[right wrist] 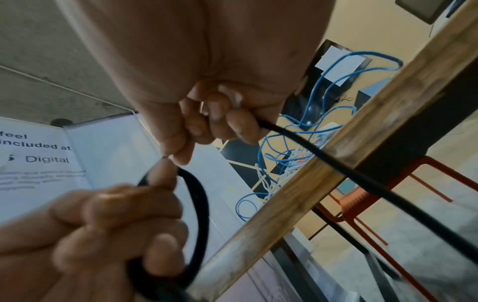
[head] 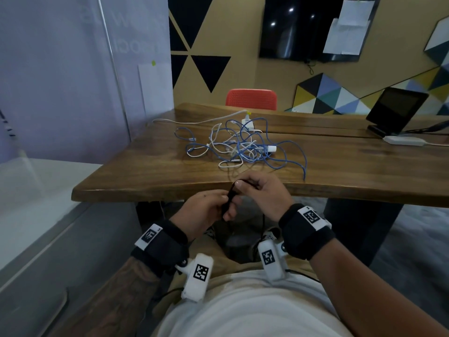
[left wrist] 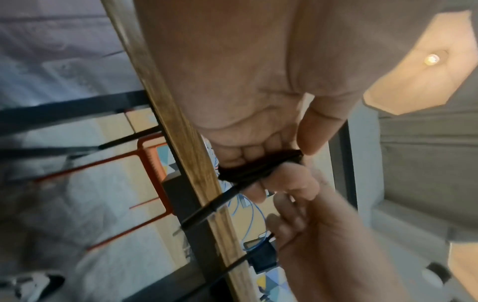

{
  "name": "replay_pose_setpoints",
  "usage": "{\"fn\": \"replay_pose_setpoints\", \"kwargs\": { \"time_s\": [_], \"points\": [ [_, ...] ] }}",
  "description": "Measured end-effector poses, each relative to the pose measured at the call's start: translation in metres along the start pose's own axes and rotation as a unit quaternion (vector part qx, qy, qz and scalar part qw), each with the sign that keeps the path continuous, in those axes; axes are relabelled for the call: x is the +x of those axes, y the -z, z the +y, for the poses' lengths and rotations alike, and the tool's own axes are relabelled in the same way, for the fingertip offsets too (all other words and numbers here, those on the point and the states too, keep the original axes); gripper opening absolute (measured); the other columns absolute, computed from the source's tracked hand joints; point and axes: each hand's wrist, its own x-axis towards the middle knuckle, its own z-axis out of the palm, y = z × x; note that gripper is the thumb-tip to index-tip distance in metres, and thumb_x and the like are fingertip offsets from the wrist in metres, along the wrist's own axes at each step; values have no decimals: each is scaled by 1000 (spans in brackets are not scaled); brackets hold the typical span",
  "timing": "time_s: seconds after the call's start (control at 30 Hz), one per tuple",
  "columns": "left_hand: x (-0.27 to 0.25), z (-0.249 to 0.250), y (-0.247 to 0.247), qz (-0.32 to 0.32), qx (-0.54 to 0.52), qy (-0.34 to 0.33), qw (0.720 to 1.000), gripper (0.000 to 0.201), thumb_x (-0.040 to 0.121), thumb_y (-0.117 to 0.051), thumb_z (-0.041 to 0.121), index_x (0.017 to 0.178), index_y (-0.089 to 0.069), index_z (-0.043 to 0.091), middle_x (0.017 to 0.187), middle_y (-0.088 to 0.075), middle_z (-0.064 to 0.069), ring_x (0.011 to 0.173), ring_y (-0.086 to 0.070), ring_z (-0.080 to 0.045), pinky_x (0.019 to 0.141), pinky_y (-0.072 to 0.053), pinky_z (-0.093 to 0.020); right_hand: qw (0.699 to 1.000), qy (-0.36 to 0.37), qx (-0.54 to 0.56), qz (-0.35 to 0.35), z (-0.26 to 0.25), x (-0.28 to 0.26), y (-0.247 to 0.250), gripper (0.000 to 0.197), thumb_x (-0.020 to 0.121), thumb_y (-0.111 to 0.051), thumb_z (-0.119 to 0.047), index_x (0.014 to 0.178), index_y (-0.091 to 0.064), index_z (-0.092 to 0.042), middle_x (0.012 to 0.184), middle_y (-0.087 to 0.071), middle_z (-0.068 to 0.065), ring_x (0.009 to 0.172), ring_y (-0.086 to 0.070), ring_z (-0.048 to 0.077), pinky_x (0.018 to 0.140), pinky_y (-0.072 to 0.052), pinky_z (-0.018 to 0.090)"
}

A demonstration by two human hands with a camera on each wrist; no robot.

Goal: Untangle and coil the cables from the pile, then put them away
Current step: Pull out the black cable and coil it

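A tangled pile of blue and white cables (head: 239, 144) lies on the wooden table (head: 145, 171), and the same pile of cables (right wrist: 292, 151) shows past the table edge in the right wrist view. Just in front of the table's near edge, both hands hold a black cable (head: 230, 194). My left hand (head: 206, 210) grips its coiled loops (left wrist: 261, 166) in curled fingers. My right hand (head: 260, 190) pinches the loose black strand (right wrist: 336, 161), which runs down below the table. The coil (right wrist: 199, 206) curves round the left fingers.
A white power strip (head: 404, 140) and a dark tablet on a stand (head: 396, 109) sit at the table's far right. A red chair (head: 251, 98) stands behind the table. A glass partition (head: 73, 81) rises on the left, with a low ledge beneath it.
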Motion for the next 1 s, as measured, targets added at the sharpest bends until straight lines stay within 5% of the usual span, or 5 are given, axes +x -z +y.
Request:
{"fn": "replay_pose_setpoints", "kwargs": {
  "time_s": [0.17, 0.33, 0.5, 0.8, 1.0],
  "points": [
    [0, 11, 4, 41, -179, -11, 983, 28, 89, -42, 10, 101, -63, -5, 73, -57, -8, 57, -51, -13, 69, -55, -27, 989, -132, 51, -53, 15, -6, -8, 19, 102, -54, -17, 98, -72, -24, 58, -57, -10, 47, -49, 7, 49, -44, 24],
    [7, 6, 23, 152, -277, -76, 946, 26, 102, -36, 9, 110, -59, 1, 88, -67, -7, 73, -66, -12, 89, -55, -31, 939, -210, 8, -270, 11, -20, -22, 21, 105, -50, -23, 113, -69, -20, 67, -65, -4, 57, -58, 12, 56, -46, 20],
    [13, -7, 33, 263, -290, -80, 917, 23, 103, -38, 7, 102, -61, 3, 95, -69, -11, 76, -72, -14, 83, -58, -30, 911, -223, -37, -344, -8, -21, -26, 28, 105, -49, -23, 120, -68, -9, 72, -68, -1, 58, -61, 10, 58, -47, 18],
    [13, -26, 20, 257, -93, -112, 955, 20, 101, -43, 3, 103, -64, 2, 85, -72, -9, 80, -69, -19, 77, -58, -28, 940, -125, -143, -283, -39, -21, -25, 20, 97, -61, -22, 97, -72, -4, 60, -55, -2, 53, -47, 7, 57, -44, 21],
    [9, -30, 8, 133, 66, -117, 982, 33, 99, -48, 1, 88, -75, 17, 82, -72, 0, 78, -65, -10, 72, -50, -24, 980, -50, -126, -144, -44, -17, -8, 19, 90, -70, -15, 73, -68, -6, 60, -57, -3, 53, -46, 2, 56, -39, 16]
  ]
}}
